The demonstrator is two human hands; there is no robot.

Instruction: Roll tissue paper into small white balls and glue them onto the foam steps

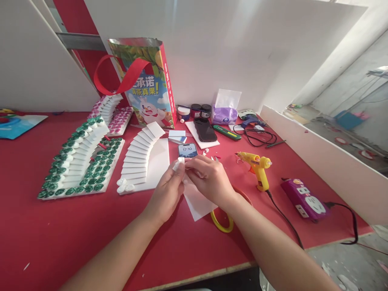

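My left hand (pixel 169 190) pinches a small white rolled piece (pixel 179 161) between thumb and fingers. Right beside it, my right hand (pixel 210 178) has its fingers closed and bent toward the same piece; what its fingertips hold is hidden. Under the hands lie a white sheet (pixel 198 204) and scissors with a yellow handle (pixel 222 222), partly covered by my right arm. To the left stands a curved white stair model (pixel 138 157) on a white base, with a few white rosettes (pixel 125 186) at its front corner. A phone (pixel 187 150) showing 17:10 lies just beyond my hands.
Green-rosette model (pixel 79 161) at left, a pink one (pixel 119 121) behind. Paper bag (pixel 151 89), jars (pixel 195 110), tissue pack (pixel 224 114), dark phone (pixel 205 130) and green cutter (pixel 226 132) at the back. Yellow glue gun (pixel 257 167) and purple power strip (pixel 304 200), both with cords, at right.
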